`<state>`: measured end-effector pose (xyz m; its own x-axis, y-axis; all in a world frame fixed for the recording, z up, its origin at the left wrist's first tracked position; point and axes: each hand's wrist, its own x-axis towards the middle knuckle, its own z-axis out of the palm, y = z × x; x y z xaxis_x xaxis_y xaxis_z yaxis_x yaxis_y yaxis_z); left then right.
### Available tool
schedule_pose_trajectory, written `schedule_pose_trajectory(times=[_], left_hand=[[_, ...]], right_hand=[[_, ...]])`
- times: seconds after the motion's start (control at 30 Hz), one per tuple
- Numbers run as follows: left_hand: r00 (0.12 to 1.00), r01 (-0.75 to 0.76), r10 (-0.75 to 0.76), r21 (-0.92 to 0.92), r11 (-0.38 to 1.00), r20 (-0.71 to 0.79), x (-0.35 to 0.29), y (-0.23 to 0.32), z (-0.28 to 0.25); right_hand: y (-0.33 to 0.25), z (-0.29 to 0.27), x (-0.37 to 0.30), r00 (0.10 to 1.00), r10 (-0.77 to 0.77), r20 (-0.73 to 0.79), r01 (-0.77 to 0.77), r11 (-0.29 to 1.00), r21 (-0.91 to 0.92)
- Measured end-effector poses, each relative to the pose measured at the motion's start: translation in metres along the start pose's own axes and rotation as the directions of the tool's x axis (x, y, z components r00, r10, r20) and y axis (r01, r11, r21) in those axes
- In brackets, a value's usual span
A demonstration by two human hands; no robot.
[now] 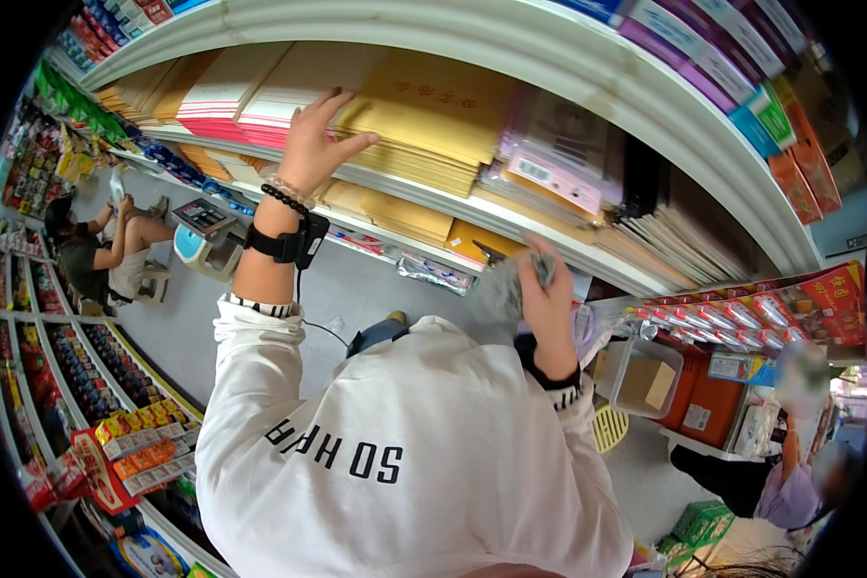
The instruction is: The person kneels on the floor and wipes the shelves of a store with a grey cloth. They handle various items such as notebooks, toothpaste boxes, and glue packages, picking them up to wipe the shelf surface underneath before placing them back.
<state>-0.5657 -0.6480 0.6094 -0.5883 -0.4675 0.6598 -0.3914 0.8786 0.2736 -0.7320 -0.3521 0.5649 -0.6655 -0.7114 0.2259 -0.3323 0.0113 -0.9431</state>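
My left hand (pixel 316 144) is raised to a white shelf (pixel 549 58), fingers spread and resting on a stack of yellow paper envelopes (pixel 433 116). It holds nothing. Bead bracelets and a black strapped device (pixel 289 241) sit on that wrist. Lower down, my right hand (pixel 552 303) is closed around a grey fluffy duster or cloth (pixel 499 289), which looks blurred, in front of the lower shelf edge. Pink and white paper stacks (pixel 231 101) lie left of the envelopes.
A person sits on a low stool (pixel 101 255) in the aisle at left, beside a weighing scale (pixel 207 236). Another person (pixel 800 472) stands at the lower right. A clear plastic box (pixel 638 378) and red packets (pixel 742 313) are on the right. Stocked shelves (pixel 116 424) line the left.
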Motion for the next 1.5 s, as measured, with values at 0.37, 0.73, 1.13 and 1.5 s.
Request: schedule_pose_trajectory(times=[0.37, 0.73, 1.13, 1.5], left_hand=[[0.98, -0.149, 0.166, -0.147, 0.978, 0.107, 0.006, -0.042, 0.012], [0.99, -0.116, 0.129, -0.208, 0.971, 0.049, -0.001, -0.052, 0.013], [0.997, -0.079, 0.077, -0.328, 0.942, -0.018, -0.008, -0.054, 0.014], [0.994, -0.11, 0.109, -0.373, 0.921, -0.025, -0.009, -0.058, 0.013]], right_hand=[[-0.024, 0.103, 0.064, 0.903, -0.132, -0.409, -0.013, 0.942, -0.334], [-0.017, 0.114, 0.072, 0.858, -0.097, -0.505, -0.113, 0.923, -0.369], [-0.004, 0.111, 0.076, 0.87, -0.051, -0.491, -0.068, 0.973, -0.221], [-0.014, 0.111, 0.077, 0.888, 0.064, -0.456, -0.095, 0.994, -0.046]])
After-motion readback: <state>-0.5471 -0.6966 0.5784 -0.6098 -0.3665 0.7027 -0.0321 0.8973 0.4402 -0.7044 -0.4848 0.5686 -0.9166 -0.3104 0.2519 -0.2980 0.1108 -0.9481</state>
